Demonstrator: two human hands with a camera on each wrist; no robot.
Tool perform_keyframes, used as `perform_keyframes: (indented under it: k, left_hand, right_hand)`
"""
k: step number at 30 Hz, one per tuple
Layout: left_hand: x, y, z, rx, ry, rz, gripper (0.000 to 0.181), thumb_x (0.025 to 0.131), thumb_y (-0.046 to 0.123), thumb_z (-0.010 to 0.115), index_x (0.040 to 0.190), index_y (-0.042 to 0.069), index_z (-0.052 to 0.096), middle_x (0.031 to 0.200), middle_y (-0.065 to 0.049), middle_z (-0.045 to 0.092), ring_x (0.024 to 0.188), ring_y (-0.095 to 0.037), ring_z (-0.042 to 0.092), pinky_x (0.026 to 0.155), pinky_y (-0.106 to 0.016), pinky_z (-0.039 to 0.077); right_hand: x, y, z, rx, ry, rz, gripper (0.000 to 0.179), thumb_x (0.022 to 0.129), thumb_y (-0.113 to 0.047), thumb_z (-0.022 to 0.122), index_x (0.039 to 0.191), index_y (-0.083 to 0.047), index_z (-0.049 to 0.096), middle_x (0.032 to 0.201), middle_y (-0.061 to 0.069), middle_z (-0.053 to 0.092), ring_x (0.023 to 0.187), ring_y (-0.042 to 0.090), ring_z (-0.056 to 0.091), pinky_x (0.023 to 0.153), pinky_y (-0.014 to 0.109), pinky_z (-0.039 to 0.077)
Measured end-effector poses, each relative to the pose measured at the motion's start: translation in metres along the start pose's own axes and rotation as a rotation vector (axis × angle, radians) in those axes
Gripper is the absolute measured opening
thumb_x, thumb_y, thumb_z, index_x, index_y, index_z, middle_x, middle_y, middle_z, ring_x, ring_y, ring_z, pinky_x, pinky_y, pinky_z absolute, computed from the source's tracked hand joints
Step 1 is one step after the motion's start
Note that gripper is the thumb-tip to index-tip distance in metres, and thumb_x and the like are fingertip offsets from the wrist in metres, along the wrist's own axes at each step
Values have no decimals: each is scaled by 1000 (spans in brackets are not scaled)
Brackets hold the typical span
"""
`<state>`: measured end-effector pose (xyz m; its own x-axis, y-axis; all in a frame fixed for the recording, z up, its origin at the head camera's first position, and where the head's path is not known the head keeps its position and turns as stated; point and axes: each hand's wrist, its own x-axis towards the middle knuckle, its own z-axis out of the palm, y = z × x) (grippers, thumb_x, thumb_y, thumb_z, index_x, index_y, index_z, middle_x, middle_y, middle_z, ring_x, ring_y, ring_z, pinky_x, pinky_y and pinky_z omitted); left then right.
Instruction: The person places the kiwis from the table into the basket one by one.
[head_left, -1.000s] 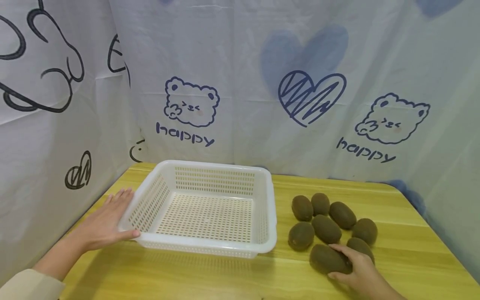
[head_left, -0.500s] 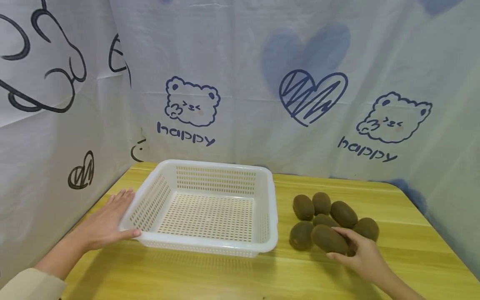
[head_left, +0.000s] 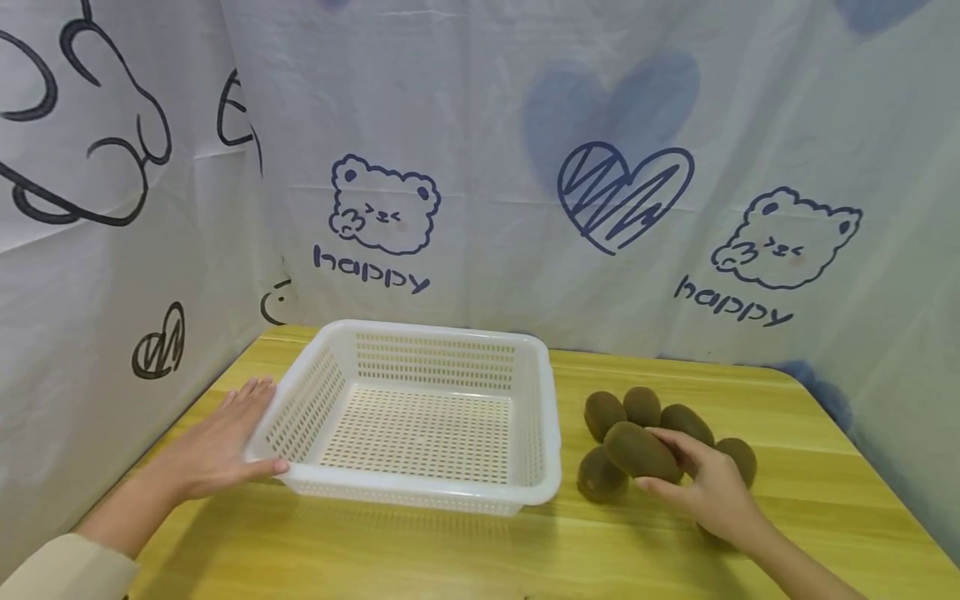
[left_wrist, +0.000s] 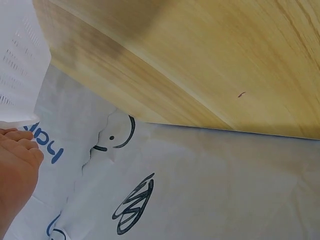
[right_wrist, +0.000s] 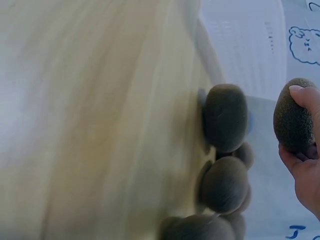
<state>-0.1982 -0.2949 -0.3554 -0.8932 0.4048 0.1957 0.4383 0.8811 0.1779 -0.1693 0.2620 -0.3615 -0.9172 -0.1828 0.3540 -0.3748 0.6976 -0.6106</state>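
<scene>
My right hand (head_left: 705, 483) grips a brown kiwi (head_left: 640, 452) between thumb and fingers, raised above the other kiwis. The right wrist view shows this held kiwi (right_wrist: 290, 122) apart from the wood. Several loose kiwis (head_left: 602, 477) lie clustered under and behind the hand, some partly covered by it. Left of them stands a white perforated plastic basket (head_left: 420, 485) with nothing in it. My left hand (head_left: 210, 446) rests at its left side, fingers extended along the wall and thumb touching the front-left corner of the rim.
Everything stands on a yellow wood-grain table (head_left: 390, 558). A pale curtain (head_left: 480, 208) with bear, heart and "happy" drawings hangs behind it, and another drawn sheet (head_left: 97, 275) closes off the left side.
My right hand has lifted the kiwi off the table and carried it up and slightly left over the cluster. The left hand stays at the basket, which has shifted very slightly right.
</scene>
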Motion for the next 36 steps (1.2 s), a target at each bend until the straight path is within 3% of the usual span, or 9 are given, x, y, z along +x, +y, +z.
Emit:
perform_keyframes:
  k: [6,13,16,21,26,31,36]
  left_hand:
    - [1,1,1,13,3,10,101,81,49,60,144,-12,9,147,-35,16,139,-45,13,101,-5,-20]
    - [1,2,0,32,5,24,101,81,49,59,144,-12,10,147,-35,17,139,-46,14,102,-6,-20]
    - [1,1,0,41,13,41,101,81,49,60,144,-12,10,147,-36,18,139,-46,13,102,-6,-20]
    - [0,-2,1,73,29,71,101,81,48,61,143,-12,11,146,-36,20,141,-42,10,103,-6,-20]
    - [0,-2,0,83,24,58,101,81,50,60,143,-13,12,146,-35,20,140,-43,13,103,-6,-20]
    - [0,-2,-1,76,16,36,101,81,51,59,144,-12,11,147,-35,18,141,-42,10,102,-7,-20]
    - [0,-1,0,81,16,36,101,81,51,58,145,-10,8,148,-33,16,143,-39,6,103,-7,-20]
  right_hand:
    - [16,-19,-3,-45,-13,37,57,75,-28,77,124,-7,58,112,13,66,94,20,64,71,20,54]
    - [35,-38,2,-47,-16,-24,57,74,-28,78,122,-4,59,113,15,65,98,28,64,77,31,57]
    - [43,-46,6,0,-32,-64,56,74,-25,77,122,-1,58,116,17,63,102,30,63,80,35,56]
    - [56,-59,15,44,-53,-87,55,75,-21,77,122,1,58,118,19,62,104,31,62,82,38,56]
    - [69,-68,26,40,-87,-98,54,74,-20,78,121,-2,60,117,15,64,93,24,64,75,34,56]
    - [79,-76,39,93,-171,-151,53,76,-17,76,122,1,58,116,16,64,92,23,63,75,26,55]
    - [84,-87,52,124,-276,-173,52,78,-18,74,123,3,57,116,16,63,97,25,63,82,29,55]
